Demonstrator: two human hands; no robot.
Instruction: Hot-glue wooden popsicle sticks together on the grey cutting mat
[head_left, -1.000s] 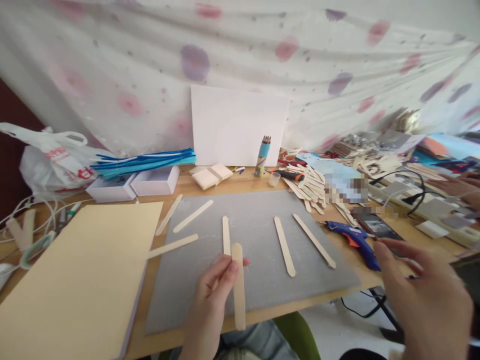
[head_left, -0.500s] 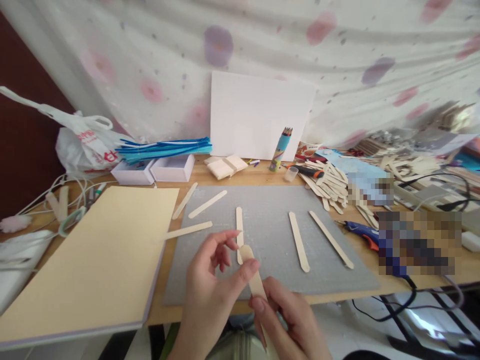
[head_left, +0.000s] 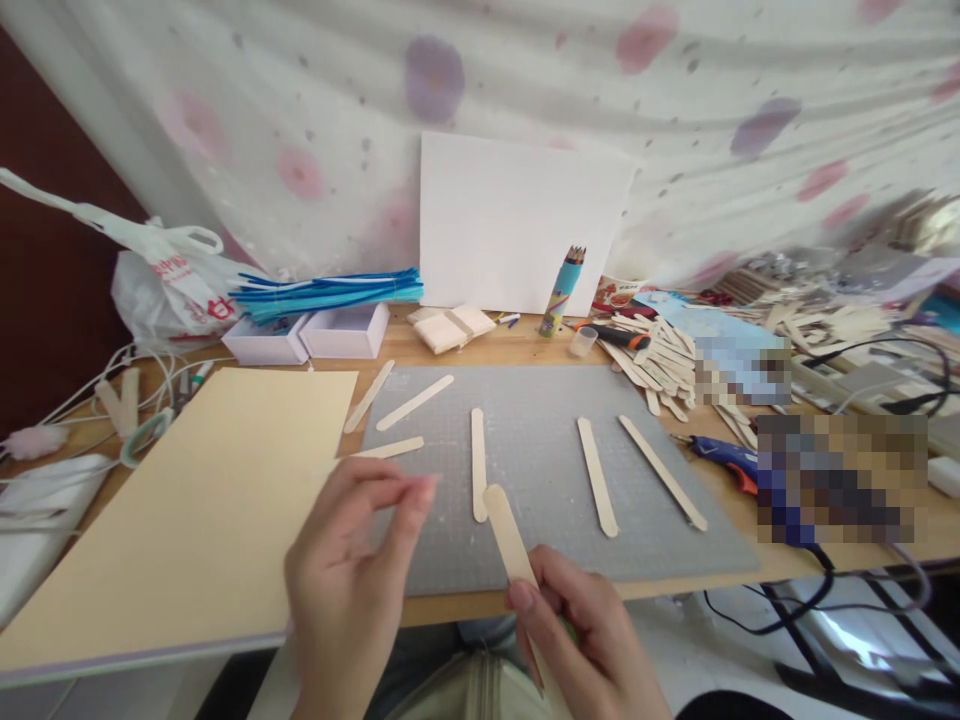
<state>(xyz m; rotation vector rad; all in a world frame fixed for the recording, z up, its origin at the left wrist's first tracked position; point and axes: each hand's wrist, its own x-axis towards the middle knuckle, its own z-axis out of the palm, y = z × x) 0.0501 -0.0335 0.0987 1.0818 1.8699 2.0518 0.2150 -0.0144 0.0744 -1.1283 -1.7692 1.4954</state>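
Note:
My right hand [head_left: 581, 635], low in the middle, grips a wooden craft stick [head_left: 510, 535] that slants up and to the left, over the front of the grey cutting mat [head_left: 536, 385]. A thin brownish pointed thing [head_left: 535, 672] shows under that hand; its kind is unclear. My left hand [head_left: 356, 570] is apart from the stick, to its left, with thumb and fingertips pinched together. Whatever may be between them is too small to make out. Another craft stick [head_left: 478, 465] lies upright in view just beyond the held one, and two more, including one stick [head_left: 598, 478], lie to the right.
A cream board [head_left: 180, 500] covers the table's left. Several sticks lie by the mat's left edge. On the right are a blue glue gun [head_left: 720, 452] with a cable and a heap of craft sticks [head_left: 656, 360]. A pencil tube [head_left: 562, 295] stands before a white board [head_left: 517, 220].
My left hand has moved left, away from the craft stick, and its fingers have closed to a pinch. My right hand still holds the stick in nearly the same place.

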